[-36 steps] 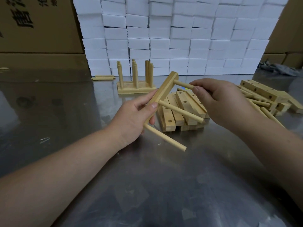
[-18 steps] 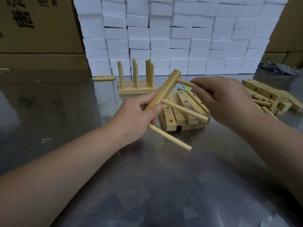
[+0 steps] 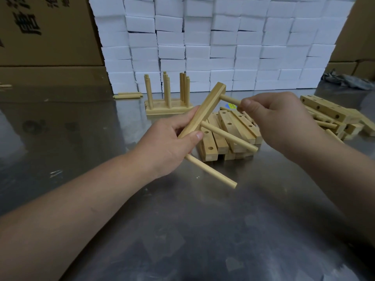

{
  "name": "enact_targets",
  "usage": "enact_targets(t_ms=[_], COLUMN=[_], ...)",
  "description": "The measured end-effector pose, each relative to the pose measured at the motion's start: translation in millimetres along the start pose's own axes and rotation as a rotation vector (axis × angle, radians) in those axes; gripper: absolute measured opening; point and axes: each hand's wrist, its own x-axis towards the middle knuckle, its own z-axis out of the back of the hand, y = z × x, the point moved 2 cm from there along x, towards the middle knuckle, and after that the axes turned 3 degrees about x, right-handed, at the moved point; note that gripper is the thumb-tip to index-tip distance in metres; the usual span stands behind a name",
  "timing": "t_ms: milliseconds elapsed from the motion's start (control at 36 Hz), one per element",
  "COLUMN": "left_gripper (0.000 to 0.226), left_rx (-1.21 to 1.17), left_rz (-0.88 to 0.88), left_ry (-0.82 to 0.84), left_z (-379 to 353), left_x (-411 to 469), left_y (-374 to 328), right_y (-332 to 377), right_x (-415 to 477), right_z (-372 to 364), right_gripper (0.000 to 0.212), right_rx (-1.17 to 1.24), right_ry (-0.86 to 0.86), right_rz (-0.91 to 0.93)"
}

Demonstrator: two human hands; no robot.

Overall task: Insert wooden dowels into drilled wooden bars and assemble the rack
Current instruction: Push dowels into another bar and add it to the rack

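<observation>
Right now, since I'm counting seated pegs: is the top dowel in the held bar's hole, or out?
In: the top dowel enters the bar near its upper end, the right hand pinching it. How deep, cannot tell.

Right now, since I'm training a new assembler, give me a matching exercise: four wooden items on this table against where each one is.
Things:
1 drilled bar
2 top dowel
3 standing rack
4 loose dowels

Places:
A upright before the white boxes
B pinched by the right hand
C lying flat, left of the rack
D gripped by the left hand

Pairs: 1-D, 2-B, 3-A, 4-C
</observation>
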Motion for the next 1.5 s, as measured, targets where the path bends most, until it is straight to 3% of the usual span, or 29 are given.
enact_targets(t_ms=[250, 417, 528, 611, 667, 750, 806, 917, 1000, 1111, 1167, 1250, 1306, 1389, 1500], left_gripper=[0.050, 0.047, 0.041, 0.027, 0.023, 0.024, 0.031, 0.026, 0.027, 0.028, 0.033, 0.054, 0.051, 0.029, 0.018], left_rx=[-0.016, -0.001, 0.018, -0.123, -0.316, -0.660, -0.790, -0.830, -0.854, -0.971, -1.003, -0.917, -0.804, -0.839, -0.659], left_rz=[-0.049, -0.055, -0.019, 0.074, 0.213, 0.383, 0.452, 0.547, 0.582, 0.594, 0.616, 0.577, 0.458, 0.317, 0.206], left_ry=[0.003, -0.034, -0.071, -0.131, -0.135, 0.042, 0.203, 0.460, 0.572, 0.671, 0.554, 0.128, -0.096, -0.182, -0.172], left_z=[0.8, 0.8, 2.8, 9.7, 16.5, 24.6, 27.7, 26.3, 25.2, 28.9, 28.9, 31.0, 33.1, 32.7, 29.6], left_x=[0.5, 0.4, 3.0, 5.9, 8.3, 10.9, 9.8, 4.8, 2.9, 0.6, 4.0, 13.1, 15.7, 16.2, 13.6], left_y=[-1.8, -2.5, 0.2, 3.9, 6.4, 8.1, 8.1, 6.1, 6.3, 5.3, 5.3, 14.0, 16.8, 14.2, 13.8], right_y=[0.5, 1.3, -3.4, -5.8, -7.6, -9.8, -9.1, -3.8, -1.2, 1.1, 1.5, -4.1, -9.4, -12.0, -12.7], right_x=[3.5, 3.4, 5.9, 9.4, 14.3, 13.1, 4.1, -3.2, -2.3, -2.7, -2.3, 0.3, 2.0, 2.7, 3.9], right_z=[-3.1, -2.3, -0.8, 2.4, 4.0, 3.9, 0.9, -3.7, -5.4, -4.2, -2.9, -2.9, -3.3, -3.4, -2.7], right_gripper=[0.039, 0.036, 0.049, 0.056, 0.046, 0.019, 0.030, 0.056, 0.033, 0.014, 0.019, 0.016, 0.009, 0.005, 0.031], right_rx=[0.345, 0.437, 0.535, 0.608, 0.601, 0.429, 0.328, 0.183, 0.078, 0.091, 0.153, 0.199, 0.227, 0.221, 0.202], right_ry=[0.064, 0.088, 0.069, 0.003, -0.032, -0.036, 0.003, 0.205, 0.283, 0.256, 0.229, 0.169, 0.120, 0.049, -0.016], right_rz=[-0.267, -0.288, -0.277, -0.211, -0.201, -0.128, 0.023, 0.138, 0.145, 0.188, 0.188, 0.145, 0.092, 0.040, 0.008])
